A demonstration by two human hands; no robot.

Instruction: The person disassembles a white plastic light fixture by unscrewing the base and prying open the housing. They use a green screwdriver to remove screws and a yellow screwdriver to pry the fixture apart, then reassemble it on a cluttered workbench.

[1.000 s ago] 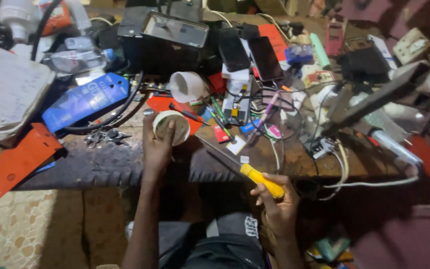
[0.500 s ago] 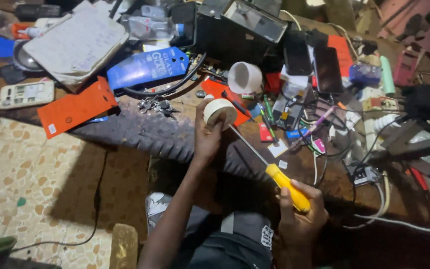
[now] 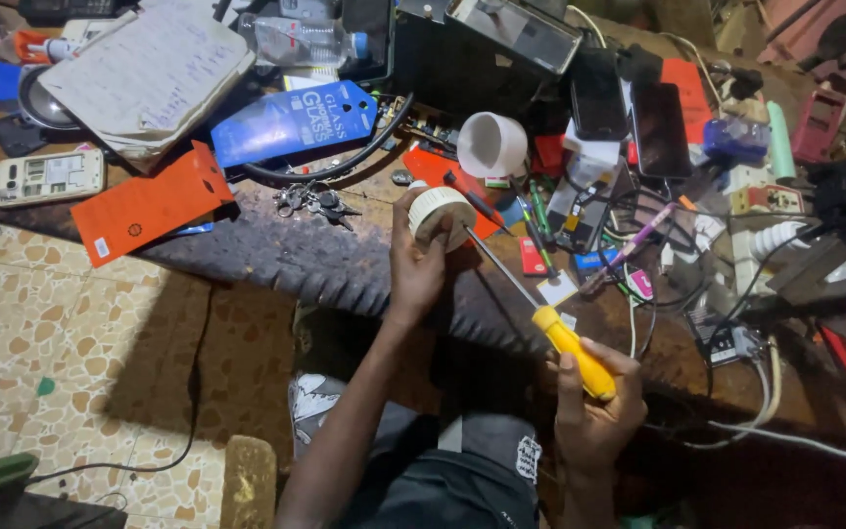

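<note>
Yellow-handled screwdriver (image 3: pixel 550 328) sits gripped in the right hand (image 3: pixel 594 411), fingers wrapped tight round the handle, tip set against the white round fitting (image 3: pixel 441 211). The left hand (image 3: pixel 418 260) is closed on that fitting, holding it up at the bench (image 3: pixel 276 260) edge. The blade could slip off and jab the left fingers, since the fitting is only hand-held. Where the tip seats is hidden; the fitting's far side is out of view.
</note>
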